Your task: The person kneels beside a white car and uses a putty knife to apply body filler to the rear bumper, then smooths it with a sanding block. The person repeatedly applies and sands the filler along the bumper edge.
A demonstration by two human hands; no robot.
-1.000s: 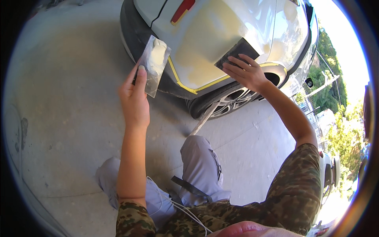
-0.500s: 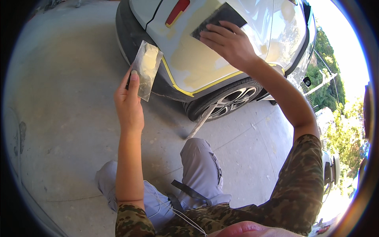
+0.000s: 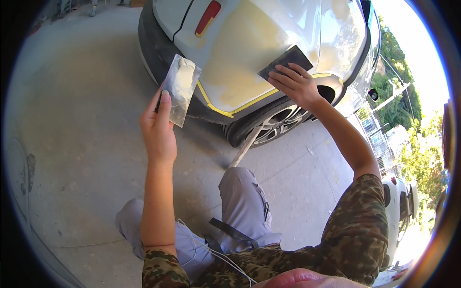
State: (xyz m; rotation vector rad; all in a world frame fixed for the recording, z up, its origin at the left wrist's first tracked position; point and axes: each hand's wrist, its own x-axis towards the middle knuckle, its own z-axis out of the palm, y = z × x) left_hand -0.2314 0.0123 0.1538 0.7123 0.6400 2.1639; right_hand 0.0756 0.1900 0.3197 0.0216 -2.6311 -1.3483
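Note:
My left hand (image 3: 160, 125) grips a flat, pale metal plate (image 3: 180, 109) bearing a cream lump of paste (image 3: 185, 73). The plate is near the rear corner of a white car (image 3: 225, 38). My right hand (image 3: 300, 90) holds a black flat rectangular spreader (image 3: 284, 59) against the side panel, above the rear wheel (image 3: 279, 126). Patches of tan filler (image 3: 240, 57) cover the panel, and yellow tape (image 3: 252, 102) runs along its lower edge, beside dark trim. A red lamp (image 3: 208, 17) sits higher up, partly edged with yellow.
My knees are over the concrete floor (image 3: 86, 158). A pale bar (image 3: 242, 151) leans at the wheel. Another white car (image 3: 398, 206), a fence (image 3: 374, 137) and greenery (image 3: 396, 91) stand at the right. Small unclear items (image 3: 93, 9) lie at the top left.
My right hand and the spreader moved up and left across the panel, then back down and right to just above the tape. My left hand and plate have shifted slightly down and left.

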